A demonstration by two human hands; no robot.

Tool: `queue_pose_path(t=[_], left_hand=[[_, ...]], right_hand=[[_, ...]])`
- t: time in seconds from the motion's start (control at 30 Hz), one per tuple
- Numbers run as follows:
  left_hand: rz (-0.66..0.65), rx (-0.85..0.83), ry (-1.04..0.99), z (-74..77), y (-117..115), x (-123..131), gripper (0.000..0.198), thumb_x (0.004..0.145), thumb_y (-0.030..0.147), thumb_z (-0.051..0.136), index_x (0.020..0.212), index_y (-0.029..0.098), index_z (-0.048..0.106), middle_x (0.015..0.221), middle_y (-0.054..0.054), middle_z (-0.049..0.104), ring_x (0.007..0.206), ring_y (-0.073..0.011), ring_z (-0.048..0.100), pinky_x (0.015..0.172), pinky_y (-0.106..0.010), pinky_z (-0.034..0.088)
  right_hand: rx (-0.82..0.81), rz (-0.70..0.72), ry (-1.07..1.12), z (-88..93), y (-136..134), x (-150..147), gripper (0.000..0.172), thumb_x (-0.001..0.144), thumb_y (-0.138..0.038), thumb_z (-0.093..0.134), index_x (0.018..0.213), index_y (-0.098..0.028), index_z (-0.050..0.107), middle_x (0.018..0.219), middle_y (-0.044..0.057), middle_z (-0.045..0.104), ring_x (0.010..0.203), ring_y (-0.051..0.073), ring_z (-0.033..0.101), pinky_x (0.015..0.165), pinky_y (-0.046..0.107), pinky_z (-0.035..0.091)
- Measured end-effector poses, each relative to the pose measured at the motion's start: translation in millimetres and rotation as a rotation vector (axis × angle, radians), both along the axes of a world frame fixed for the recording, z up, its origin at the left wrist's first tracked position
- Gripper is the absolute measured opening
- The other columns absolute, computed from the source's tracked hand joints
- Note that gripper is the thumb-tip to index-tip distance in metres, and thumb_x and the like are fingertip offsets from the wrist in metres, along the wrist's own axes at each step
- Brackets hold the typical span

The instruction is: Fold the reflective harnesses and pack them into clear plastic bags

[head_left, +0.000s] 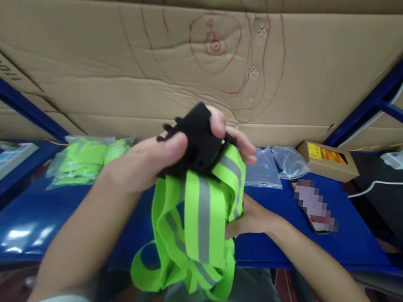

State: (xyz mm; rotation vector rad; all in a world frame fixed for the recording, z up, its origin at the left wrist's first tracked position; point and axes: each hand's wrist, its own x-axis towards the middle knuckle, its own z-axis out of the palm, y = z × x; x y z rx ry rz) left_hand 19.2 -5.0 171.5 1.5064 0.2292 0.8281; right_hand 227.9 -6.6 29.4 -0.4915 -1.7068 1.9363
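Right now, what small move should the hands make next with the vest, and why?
Probably the right hand should gather the hanging straps up toward the black end. The left hand pinches that end high, while the straps dangle in loose, tangled loops that the right hand touches at their side.

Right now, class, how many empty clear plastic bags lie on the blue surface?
2. One bag lies flat right of the left hand; the other bag sits crumpled beside the cardboard box. Others may hide behind the hands.
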Motion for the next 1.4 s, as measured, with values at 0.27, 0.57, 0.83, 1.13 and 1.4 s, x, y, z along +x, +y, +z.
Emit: queue_pose_path(t=[0.27, 0.57, 0.83, 1.13, 1.4], left_hand=[[0.365, -0.230, -0.463, 3.7, 1, 20, 0.025, 0.100, 0.028, 0.027, 0.099, 0.018, 0.050, 0.099, -0.003, 0.061, 0.092, -0.0209, 0.073, 0.096, -0.054, 0.057], [0.680, -0.348, -0.711, 25.3, 41, -21, 0.041, 0.097, 0.034, 0.010, 0.075, 0.021, 0.041, 0.070, 0.003, 0.050, 0.063, -0.0079, 0.054, 0.067, -0.028, 0.046], [1.030, -0.204, -0.724, -7.6, 89, -130, 0.032, 0.095, 0.031, 0.030, 0.067, 0.018, 0.035, 0.066, 0.005, 0.043, 0.071, -0.0065, 0.047, 0.065, -0.033, 0.029], [1.280, -0.311, -0.589, -61.5, 43, -222, 0.018, 0.059, 0.026, 0.046, 0.068, 0.020, 0.031, 0.061, 0.005, 0.039, 0.052, -0.0074, 0.039, 0.055, -0.031, 0.028], [1.203, -0.368, -0.709, -113.0, -27, -180, 0.043, 0.044, 0.026, 0.053, 0.083, 0.021, 0.035, 0.073, 0.006, 0.043, 0.060, -0.0083, 0.043, 0.063, -0.023, 0.040]], right_hand=[[-0.398, 0.099, 0.115, -22.3, -10, -5, 0.064, 0.058, -0.032, 0.098, 0.114, -0.013, 0.074, 0.102, 0.007, 0.078, 0.091, 0.023, 0.073, 0.084, 0.033, 0.060], [-0.559, 0.378, 0.226, -40.0, -21, -17, 0.072, 0.060, -0.044, 0.096, 0.118, -0.011, 0.069, 0.100, 0.014, 0.079, 0.089, 0.027, 0.076, 0.084, 0.038, 0.060], [-0.708, 0.417, 0.266, -53.2, -17, -13, 0.092, 0.061, -0.054, 0.091, 0.138, -0.018, 0.055, 0.087, 0.006, 0.074, 0.082, 0.029, 0.076, 0.076, 0.040, 0.060], [-0.505, 0.044, 0.111, -43.0, -4, 34, 0.071, 0.079, -0.051, 0.083, 0.137, -0.016, 0.060, 0.094, 0.004, 0.071, 0.055, 0.009, 0.057, 0.047, 0.020, 0.046], [-0.034, -0.484, -0.372, -36.6, -9, 66, 0.044, 0.086, -0.052, 0.077, 0.116, -0.019, 0.073, 0.084, 0.001, 0.068, 0.072, 0.015, 0.061, 0.061, 0.023, 0.046]])
